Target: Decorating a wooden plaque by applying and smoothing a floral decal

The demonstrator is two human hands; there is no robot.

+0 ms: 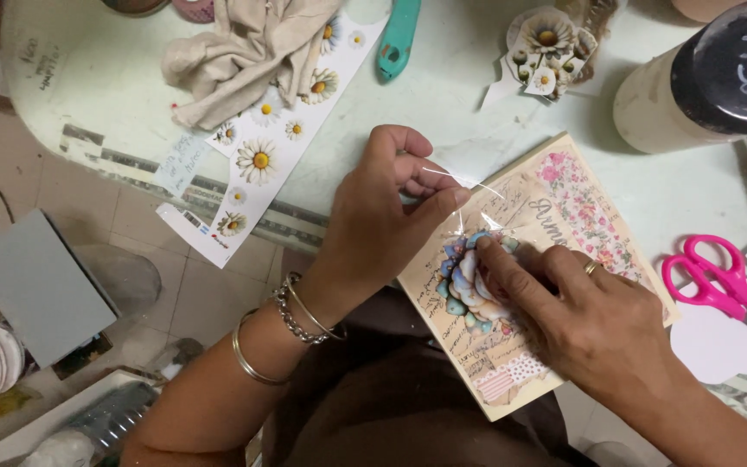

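at the left of the desk (88, 78) lie a beige cloth (235, 52) and a strip of daisy cutouts (261, 160), with a teal tool (398, 39) above. nearer the middle, my left hand (373, 216) pinches a clear film sheet (469, 195) between thumb and forefinger, closed tight on its edge and lifting it. under it, my right hand (598, 320) presses 2 fingertips, held flat and gripping nothing, onto a blue and cream flower cutout (464, 290) that lies on the decorated plaque (529, 346), which rests at the desk's near edge over my lap. i judge this is the smoothing step: the flower is being stuck down under film. next calls for steady pressure outward, film kept taut. the plaque shows script, pink florals and patchwork. right of it lie pink scissors (706, 277) and a dark-lidded jar (702, 86).
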